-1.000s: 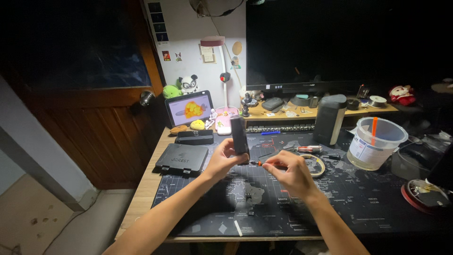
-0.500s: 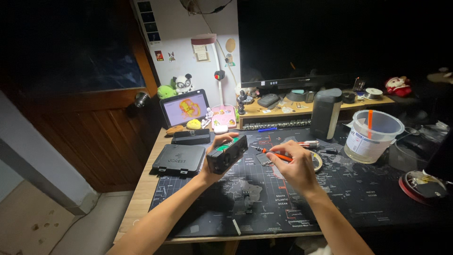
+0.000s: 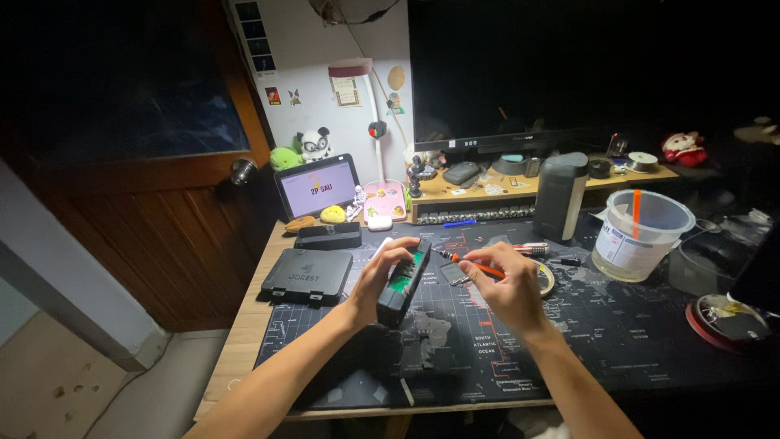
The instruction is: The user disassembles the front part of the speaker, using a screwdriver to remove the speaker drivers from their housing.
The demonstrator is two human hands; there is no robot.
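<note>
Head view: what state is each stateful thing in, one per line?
Black device: held on edge in left hand, green circuit board exposed.
Orange-handled screwdriver: pinched in right hand, tip toward the device.
Small tablet: propped up, screen lit.
Monitor: dark.
Clear plastic tub: upright, uncovered.
Black case: closed, flat.
</note>
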